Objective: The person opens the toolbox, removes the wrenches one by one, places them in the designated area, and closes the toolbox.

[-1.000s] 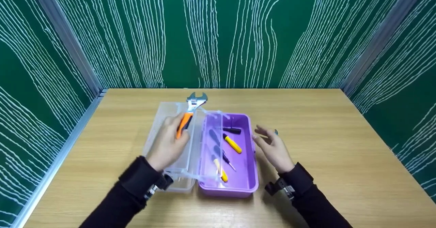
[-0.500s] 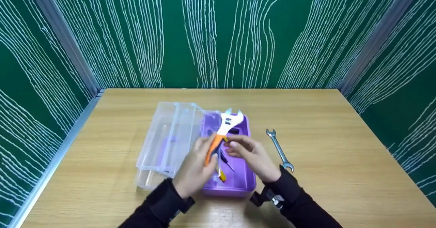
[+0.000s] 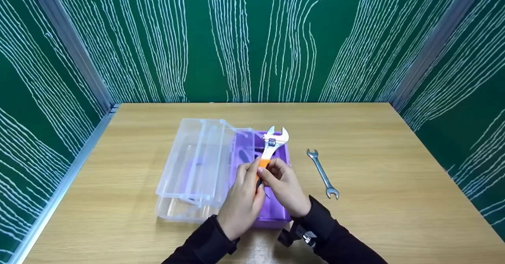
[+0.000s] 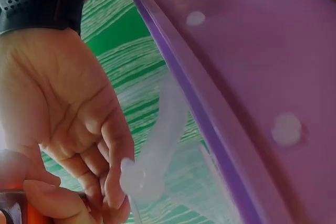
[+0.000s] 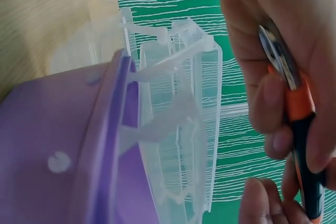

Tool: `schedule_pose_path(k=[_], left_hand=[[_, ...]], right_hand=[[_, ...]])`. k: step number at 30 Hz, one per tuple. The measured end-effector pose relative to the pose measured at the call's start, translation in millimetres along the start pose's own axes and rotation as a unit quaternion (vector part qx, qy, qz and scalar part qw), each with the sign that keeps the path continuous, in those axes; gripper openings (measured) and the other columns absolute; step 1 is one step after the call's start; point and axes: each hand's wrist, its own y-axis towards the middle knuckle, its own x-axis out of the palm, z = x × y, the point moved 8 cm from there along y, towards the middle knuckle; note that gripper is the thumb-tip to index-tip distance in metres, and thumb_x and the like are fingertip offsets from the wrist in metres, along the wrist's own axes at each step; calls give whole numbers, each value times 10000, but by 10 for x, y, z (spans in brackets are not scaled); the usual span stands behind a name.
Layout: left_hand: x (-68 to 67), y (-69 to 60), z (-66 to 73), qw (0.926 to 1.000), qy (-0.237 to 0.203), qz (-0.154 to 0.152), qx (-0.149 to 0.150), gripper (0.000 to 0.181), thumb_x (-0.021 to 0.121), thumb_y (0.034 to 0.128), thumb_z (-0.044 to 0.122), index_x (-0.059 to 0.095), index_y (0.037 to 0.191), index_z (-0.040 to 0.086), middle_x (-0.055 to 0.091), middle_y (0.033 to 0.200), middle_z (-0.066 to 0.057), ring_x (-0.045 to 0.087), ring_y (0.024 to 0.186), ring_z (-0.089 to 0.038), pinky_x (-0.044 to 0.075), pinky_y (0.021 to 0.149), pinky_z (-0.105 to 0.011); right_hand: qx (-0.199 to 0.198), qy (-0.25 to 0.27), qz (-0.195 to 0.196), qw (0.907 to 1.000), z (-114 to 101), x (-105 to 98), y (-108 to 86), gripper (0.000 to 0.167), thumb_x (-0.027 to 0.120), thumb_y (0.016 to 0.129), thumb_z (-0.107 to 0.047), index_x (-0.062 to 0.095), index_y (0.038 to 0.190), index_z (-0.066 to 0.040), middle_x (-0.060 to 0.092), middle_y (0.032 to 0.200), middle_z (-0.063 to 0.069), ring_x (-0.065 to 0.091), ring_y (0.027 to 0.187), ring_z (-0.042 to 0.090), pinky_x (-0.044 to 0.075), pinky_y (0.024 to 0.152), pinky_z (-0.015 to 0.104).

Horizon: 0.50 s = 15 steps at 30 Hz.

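An adjustable wrench (image 3: 270, 143) with an orange and black handle is held over the purple toolbox (image 3: 281, 210), its jaws pointing away. The left hand (image 3: 241, 203) grips the lower handle. The right hand (image 3: 286, 185) pinches the handle from the other side, just below the metal. In the right wrist view the right hand's fingers curl round the handle (image 5: 300, 108) near the wrench head. Part of the handle shows between fingers in the left wrist view, at the bottom left. Both hands hide much of the box's inside.
A double open-ended wrench (image 3: 322, 174) lies on the table right of the box. The clear lid (image 3: 189, 157) with its trays is folded out to the left. Green walls with white lines stand behind and at the sides.
The left hand has carried the adjustable wrench right, over the box. The right hand has moved left from beside the open-ended wrench and now holds the adjustable wrench's handle too.
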Motion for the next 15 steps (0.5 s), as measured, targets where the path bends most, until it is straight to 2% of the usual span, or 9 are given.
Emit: schedule_pose_path(k=[3, 8, 11, 15], left_hand=[[0, 0, -10, 9999, -23, -33, -116, 567, 561, 919, -1, 385, 1455, -54, 495, 1259, -185, 596, 900, -168, 565, 782, -275], [-27, -5, -11, 9999, 21, -56, -108, 567, 612, 913, 31, 413, 1437, -59, 504, 1246, -189, 616, 977, -203, 573, 862, -322], [-54, -8, 2, 9999, 25, -76, -64, 564, 639, 910, 57, 436, 1423, -61, 521, 1225, -176, 629, 951, -197, 581, 832, -300], [-125, -4, 9, 9998, 19, -205, -40, 553, 655, 916, 117, 466, 1414, -34, 547, 1215, -149, 624, 841, -156, 564, 716, -211]], right_hand=[[98, 115, 49, 9999, 13, -11, -4, 146, 566, 950, -27, 542, 1033, 91, 655, 886, 5, 628, 809, 86, 567, 718, 217], [326, 323, 63, 9989, 27, -34, -7, 150, 557, 955, -45, 553, 1052, 70, 664, 913, 12, 628, 817, 108, 562, 706, 230], [393, 369, 41, 9985, 12, -63, 0, 146, 544, 966, -53, 552, 1052, 64, 672, 932, 18, 638, 848, 122, 571, 741, 255], [380, 439, -24, 9983, -43, -158, 32, 148, 517, 984, -63, 533, 1072, 56, 674, 912, 20, 659, 823, 131, 589, 763, 287]])
